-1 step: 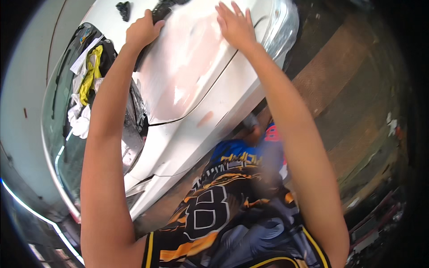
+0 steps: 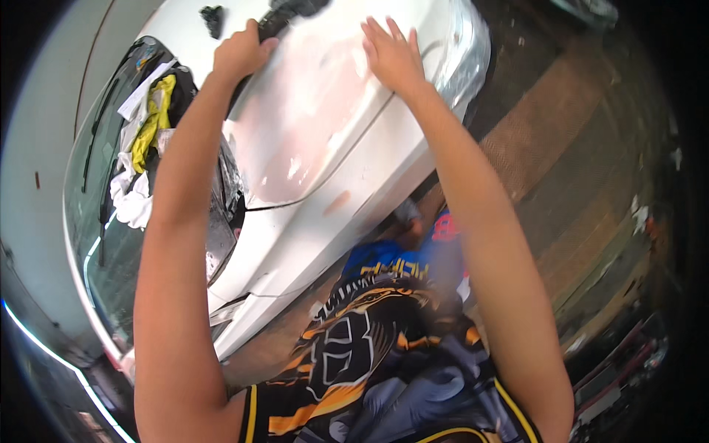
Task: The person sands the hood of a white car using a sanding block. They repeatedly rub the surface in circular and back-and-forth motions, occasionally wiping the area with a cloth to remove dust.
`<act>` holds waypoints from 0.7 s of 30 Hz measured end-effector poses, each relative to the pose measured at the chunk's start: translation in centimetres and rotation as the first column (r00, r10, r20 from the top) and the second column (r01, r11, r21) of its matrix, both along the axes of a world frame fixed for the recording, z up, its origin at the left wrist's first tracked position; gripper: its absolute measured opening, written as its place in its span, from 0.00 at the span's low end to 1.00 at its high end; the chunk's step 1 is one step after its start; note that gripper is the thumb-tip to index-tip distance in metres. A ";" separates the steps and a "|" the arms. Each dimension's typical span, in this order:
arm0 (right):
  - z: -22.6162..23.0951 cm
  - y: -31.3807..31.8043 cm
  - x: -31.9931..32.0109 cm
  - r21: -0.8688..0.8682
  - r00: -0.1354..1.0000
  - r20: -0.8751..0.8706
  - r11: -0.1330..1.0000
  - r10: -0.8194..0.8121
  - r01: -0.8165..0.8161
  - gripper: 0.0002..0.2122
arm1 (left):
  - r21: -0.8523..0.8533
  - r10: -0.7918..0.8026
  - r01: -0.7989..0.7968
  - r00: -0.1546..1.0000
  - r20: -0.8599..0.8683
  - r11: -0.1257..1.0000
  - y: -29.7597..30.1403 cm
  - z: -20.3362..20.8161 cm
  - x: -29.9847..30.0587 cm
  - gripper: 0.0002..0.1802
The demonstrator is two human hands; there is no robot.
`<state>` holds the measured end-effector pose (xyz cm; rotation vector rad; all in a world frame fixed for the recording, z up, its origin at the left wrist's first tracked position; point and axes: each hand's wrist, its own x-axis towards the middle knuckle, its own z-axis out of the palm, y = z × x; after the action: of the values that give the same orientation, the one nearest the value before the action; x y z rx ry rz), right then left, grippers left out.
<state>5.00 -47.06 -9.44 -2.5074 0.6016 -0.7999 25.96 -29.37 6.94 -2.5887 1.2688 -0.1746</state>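
Observation:
A white car's front panel (image 2: 354, 155) has a large dull pinkish, smoothed patch (image 2: 295, 118) on its top. My right hand (image 2: 395, 59) lies on the white surface at the patch's right edge, palm down with fingers spread, holding nothing visible. On the patch's far left side my left hand (image 2: 240, 53) rests at a long dark edge or gap (image 2: 277, 22). Its thumb stands apart from the index finger, but the other fingertips are hidden, so whether it grips anything does not show.
Clear film covers the headlight corner (image 2: 467, 70). At left, the windshield (image 2: 92, 162) has white and yellow cloths (image 2: 153, 122) near its base. A small black scrap (image 2: 213, 21) lies on the white bodywork. Brown flooring (image 2: 546, 111) is to the right.
The view has shifted slightly, so the car sits a little lower in it. My right hand appears slightly nearer to me on the panel; my left hand stays by the dark edge.

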 end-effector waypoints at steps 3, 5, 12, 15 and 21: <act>0.5 -1.3 -0.7 0.010 0.968 -0.245 0.998 0.057 -0.056 0.24 | -0.233 0.101 -0.103 0.995 -0.020 0.967 0.6 4.2 -3.9 0.33; 1.7 -3.4 -0.2 -0.015 0.942 -0.327 0.996 0.076 -0.085 0.24 | -0.422 0.146 -0.183 0.982 -0.119 0.888 4.9 7.2 -7.2 0.36; 4.9 -6.8 -2.8 -0.093 0.855 -0.454 0.941 0.250 -0.324 0.26 | -0.623 0.101 -0.717 0.677 -0.729 0.311 28.9 8.8 -28.9 0.29; 5.3 -10.0 -1.0 -0.037 0.820 -0.408 0.890 0.402 -0.455 0.27 | -0.310 0.264 -0.937 0.343 -0.901 0.158 35.3 7.1 -43.0 0.29; 9.3 -12.0 11.7 -0.224 0.750 0.111 0.751 0.653 -0.621 0.37 | 0.061 0.718 -0.965 -0.230 -0.657 -0.253 35.2 -10.2 -64.0 0.36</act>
<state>16.69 -59.06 -0.16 -2.4873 -0.4162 -0.8075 -38.04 5.86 -3.21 -3.2084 -1.4867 0.5796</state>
